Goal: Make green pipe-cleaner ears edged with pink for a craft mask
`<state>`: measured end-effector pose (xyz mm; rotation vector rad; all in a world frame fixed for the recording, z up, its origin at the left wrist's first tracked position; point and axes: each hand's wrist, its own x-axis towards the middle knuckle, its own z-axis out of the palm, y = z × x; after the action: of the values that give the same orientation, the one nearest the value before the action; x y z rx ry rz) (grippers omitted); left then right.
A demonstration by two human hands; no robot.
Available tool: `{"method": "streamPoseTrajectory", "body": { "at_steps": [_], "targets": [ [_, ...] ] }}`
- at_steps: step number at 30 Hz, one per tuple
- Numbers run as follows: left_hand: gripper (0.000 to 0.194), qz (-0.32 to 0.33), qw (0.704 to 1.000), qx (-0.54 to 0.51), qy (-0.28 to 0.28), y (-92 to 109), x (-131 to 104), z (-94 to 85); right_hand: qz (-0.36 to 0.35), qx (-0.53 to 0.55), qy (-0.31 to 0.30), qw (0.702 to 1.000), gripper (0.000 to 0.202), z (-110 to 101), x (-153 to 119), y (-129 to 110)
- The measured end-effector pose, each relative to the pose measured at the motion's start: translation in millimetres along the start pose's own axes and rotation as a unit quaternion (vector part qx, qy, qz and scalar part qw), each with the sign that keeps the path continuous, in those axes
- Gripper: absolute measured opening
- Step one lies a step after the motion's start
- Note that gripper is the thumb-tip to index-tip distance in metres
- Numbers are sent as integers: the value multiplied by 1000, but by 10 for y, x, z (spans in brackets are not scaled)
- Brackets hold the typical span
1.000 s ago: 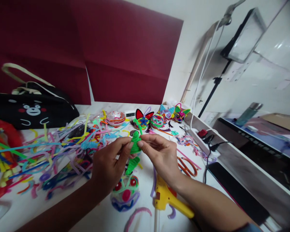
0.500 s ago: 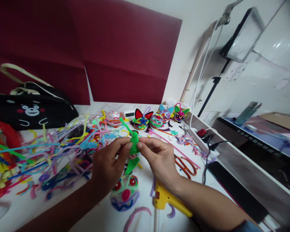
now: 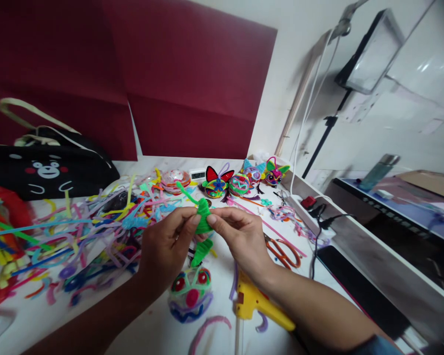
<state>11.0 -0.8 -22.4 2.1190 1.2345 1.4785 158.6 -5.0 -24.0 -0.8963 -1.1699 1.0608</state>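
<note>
Between the fingertips of my left hand (image 3: 169,241) and my right hand (image 3: 241,239) is a green pipe cleaner piece (image 3: 203,217), wound into a tapering shape with a loose tail sticking up to the left. Both hands pinch its sides. Just below it lies a second green wound piece (image 3: 202,252). Under that sits a round ornament (image 3: 191,297) with red eyes, a red nose and a blue zigzag mouth. A yellow glue gun (image 3: 261,306) lies beneath my right forearm, and orange-handled scissors (image 3: 286,252) rest to the right of my right hand.
Loose pipe cleaners (image 3: 96,241) cover the table's left side. A black bag (image 3: 52,170) stands behind them. Finished colourful ornaments (image 3: 240,183) line the back. To the right are a power strip (image 3: 313,217) and a dark phone-like slab (image 3: 362,291).
The green piece has tilted a little in my fingers, and its tail has swung lower and to the left. Both hands keep their pinch, nearly in place.
</note>
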Motion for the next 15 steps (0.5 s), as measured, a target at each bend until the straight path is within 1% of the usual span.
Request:
{"method": "streamPoseTrajectory", "body": {
  "at_steps": [3,7,10,13,15],
  "targets": [
    [10,13,1000,19,2,-4,4,3,6,-4,-5,1000,15,2,-5,-12],
    [10,41,998,45,10,6,9,-1,15,-1,0,1000,15,8,-19,-26],
    [9,50,998,49,8,24,12,-8,17,-10,3,1000,14,8,-26,-29],
    [11,40,998,44,-4,38,17,-16,10,-28,12,999,12,5,-23,-24],
    [12,18,999,30,-22,37,21,-19,3,-38,16,999,12,4,-16,-17]
  ]
}}
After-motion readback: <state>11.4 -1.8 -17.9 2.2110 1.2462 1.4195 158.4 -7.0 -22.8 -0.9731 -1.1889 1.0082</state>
